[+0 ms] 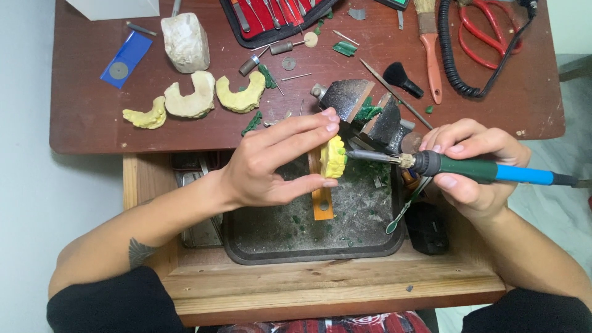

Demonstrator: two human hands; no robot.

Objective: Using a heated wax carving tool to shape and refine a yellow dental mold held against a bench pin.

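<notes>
Closely Held: A Yellow Tooth Model Meeting a Heated Tip

Centrally in the frame, the left hand [271, 161] is pinching a small yellow tooth model [333, 157] between its fingertips, the index and middle fingers lying across the top edge and the thumb pressing from below. The model is sitting at the very ends of those fingers, sticking out to their right, with its toothed face turning toward the tool. The right hand [472, 169] is closing around a pen-shaped handpiece [487, 171] with a green and blue grip, fingers wrapping it from above and thumb bracing underneath; its thin metal tip is pointing left and sitting just beside the model, though whether it is touching is hard to tell. A slim green-tipped instrument [407, 206] is also hanging down from that hand.

Below both hands, a dark tray [308, 246] dusted with green shavings is resting in an open wooden drawer [333, 287], and an orange strip [322, 200] is lying in it under the model. On the brown table [86, 111] at upper left, three more yellowish arch casts [197, 95] are lying beside a white block [185, 41]. A brush [429, 46] and red scissors [490, 24] are lying at upper right.
</notes>
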